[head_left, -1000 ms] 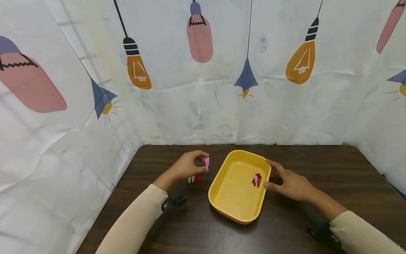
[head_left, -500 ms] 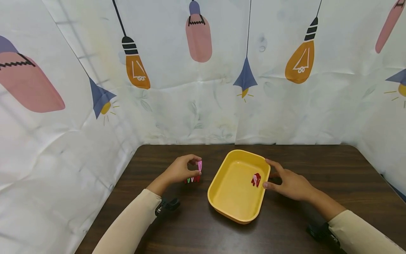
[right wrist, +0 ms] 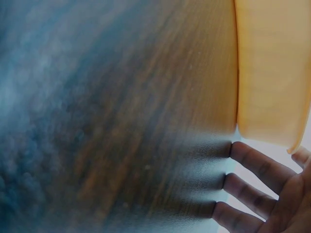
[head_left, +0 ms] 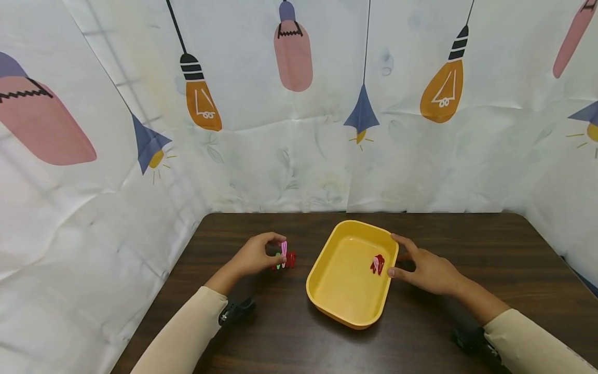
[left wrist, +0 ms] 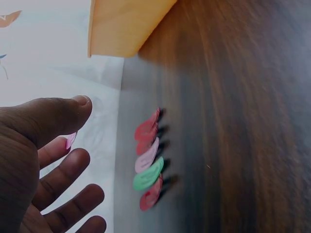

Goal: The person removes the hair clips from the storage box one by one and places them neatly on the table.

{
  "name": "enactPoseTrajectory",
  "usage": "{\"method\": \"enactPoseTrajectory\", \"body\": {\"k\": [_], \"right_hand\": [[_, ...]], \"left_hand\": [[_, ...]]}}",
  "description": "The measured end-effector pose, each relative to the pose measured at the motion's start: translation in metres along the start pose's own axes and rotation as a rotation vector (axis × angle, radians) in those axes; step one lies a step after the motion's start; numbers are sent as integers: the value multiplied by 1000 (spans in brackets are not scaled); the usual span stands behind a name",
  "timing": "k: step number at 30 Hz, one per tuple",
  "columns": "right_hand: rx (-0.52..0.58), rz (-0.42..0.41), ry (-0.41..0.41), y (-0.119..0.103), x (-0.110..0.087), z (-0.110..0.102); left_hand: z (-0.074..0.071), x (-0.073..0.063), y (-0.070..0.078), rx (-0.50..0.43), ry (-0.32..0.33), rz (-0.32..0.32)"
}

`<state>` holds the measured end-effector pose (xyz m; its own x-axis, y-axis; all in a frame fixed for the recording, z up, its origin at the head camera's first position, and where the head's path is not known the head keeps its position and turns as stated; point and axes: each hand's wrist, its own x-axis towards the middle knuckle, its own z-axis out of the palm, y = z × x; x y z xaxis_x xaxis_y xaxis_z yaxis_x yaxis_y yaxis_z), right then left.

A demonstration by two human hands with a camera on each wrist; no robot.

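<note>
My left hand pinches a pink snap hair clip upright between thumb and fingertips, over the left part of the table. Behind and below it, several more hair clips lie in a row; the left wrist view shows a green clip, a pale pink clip and red clips. A yellow plastic tray stands to the right, with red clips and a pink one inside near its right wall. My right hand touches the tray's right rim with thumb and index finger, its other fingertips down on the table.
The dark wooden table ends at the back against a white printed curtain. Another stretch of curtain hangs along the left side. A black strap device sits at the left wrist, another at the right.
My left hand has moved left and slightly down with the pink hair clip, from beside the tray to over the row of clips. The right hand and the tray stay in place.
</note>
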<state>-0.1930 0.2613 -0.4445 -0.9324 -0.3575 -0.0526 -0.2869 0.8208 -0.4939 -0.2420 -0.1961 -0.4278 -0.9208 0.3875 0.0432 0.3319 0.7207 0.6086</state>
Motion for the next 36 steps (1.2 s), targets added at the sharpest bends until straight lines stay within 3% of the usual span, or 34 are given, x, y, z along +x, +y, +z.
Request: {"method": "enactPoseTrajectory", "body": {"k": [19, 36], "right_hand": [[0, 11, 0, -3, 0, -1], [-2, 16, 0, -2, -1, -1]], "left_hand": [[1, -20, -31, 15, 63, -33], [5, -27, -45, 60, 74, -36]]}}
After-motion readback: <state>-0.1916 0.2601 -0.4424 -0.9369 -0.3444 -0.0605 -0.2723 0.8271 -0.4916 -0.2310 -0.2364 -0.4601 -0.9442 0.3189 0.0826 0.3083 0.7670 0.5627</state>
